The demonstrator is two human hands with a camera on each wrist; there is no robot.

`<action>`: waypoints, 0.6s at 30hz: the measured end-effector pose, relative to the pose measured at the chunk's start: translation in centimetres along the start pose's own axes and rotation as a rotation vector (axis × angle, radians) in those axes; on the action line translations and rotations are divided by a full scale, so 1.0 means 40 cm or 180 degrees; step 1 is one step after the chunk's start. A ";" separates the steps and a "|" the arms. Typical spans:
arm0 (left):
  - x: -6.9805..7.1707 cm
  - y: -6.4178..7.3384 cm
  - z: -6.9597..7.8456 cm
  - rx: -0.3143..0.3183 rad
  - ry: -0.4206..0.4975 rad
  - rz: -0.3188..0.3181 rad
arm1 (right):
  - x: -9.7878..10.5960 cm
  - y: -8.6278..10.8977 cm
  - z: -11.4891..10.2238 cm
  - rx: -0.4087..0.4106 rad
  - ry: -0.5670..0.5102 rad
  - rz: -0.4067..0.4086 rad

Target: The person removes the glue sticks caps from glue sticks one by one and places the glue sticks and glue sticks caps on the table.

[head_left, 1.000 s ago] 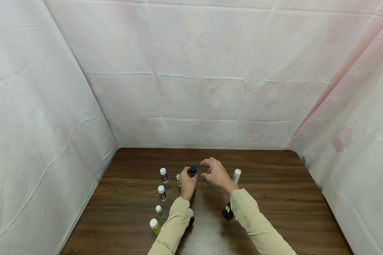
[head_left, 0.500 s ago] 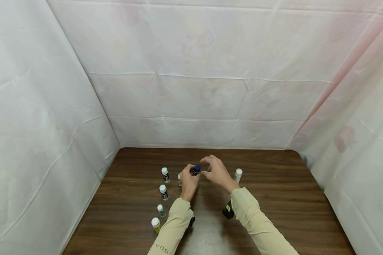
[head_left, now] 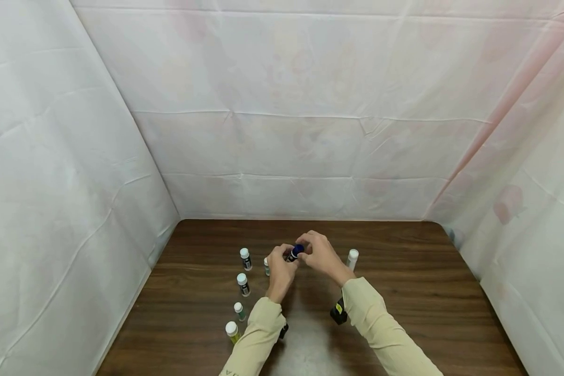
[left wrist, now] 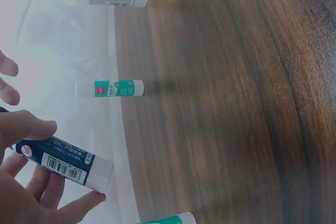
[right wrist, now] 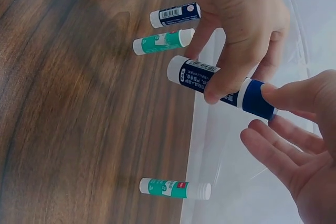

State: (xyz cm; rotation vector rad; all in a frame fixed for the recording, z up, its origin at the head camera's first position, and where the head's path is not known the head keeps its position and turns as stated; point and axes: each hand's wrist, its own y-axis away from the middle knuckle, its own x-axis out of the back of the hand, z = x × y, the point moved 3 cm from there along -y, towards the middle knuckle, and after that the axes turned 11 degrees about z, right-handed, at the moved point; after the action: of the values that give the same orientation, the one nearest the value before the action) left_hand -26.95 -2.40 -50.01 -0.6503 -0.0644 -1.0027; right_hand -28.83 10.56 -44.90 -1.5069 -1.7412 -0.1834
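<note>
I see four white-topped tubes (head_left: 243, 285) on the bench (head_left: 413, 292) at left, then a small green tube (head_left: 267, 268). Left hand (head_left: 282, 269) grips a navy glue stick (head_left: 291, 257), tilted above the bench; right hand (head_left: 323, 257) pinches its blue cap (head_left: 298, 249). White-topped tube (head_left: 352, 258) farther right.

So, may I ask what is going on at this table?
A person's left hand holds a navy glue stick by its body, tilted, while the right hand pinches its blue cap, which is at the stick's end. Other white-topped glue sticks stand on the wooden table, mostly left of the hands.
</note>
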 end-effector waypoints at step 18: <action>0.063 0.025 0.054 -0.0066 -0.0537 -0.0278 | 0.029 0.043 -0.010 0.0447 -0.0373 0.0119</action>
State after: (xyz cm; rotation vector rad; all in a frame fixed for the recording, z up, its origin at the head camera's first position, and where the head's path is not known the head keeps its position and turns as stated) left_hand -24.24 -2.81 -47.88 -0.7554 -0.2323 -1.0317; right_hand -27.11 11.68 -44.55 -1.4714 -1.7772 0.0464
